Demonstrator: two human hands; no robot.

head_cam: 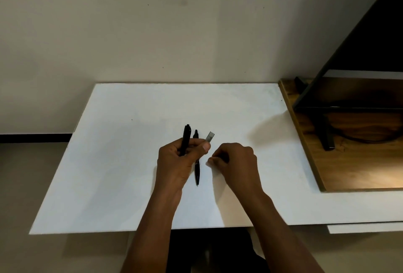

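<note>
A thick black marker [186,135], slim black pen [197,172] and flat grey strip [210,136] were gripped, fanned apart for picking, in the left hand [174,163] over the white bench [109,174]; the right hand [237,161] was curled alongside, seemingly empty.

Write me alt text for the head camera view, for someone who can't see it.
A person's left hand holds a black pen upright and pinches a small grey strip above a white table. The right hand is beside it, fingers curled; a second pen shows partly behind the left thumb.
</note>
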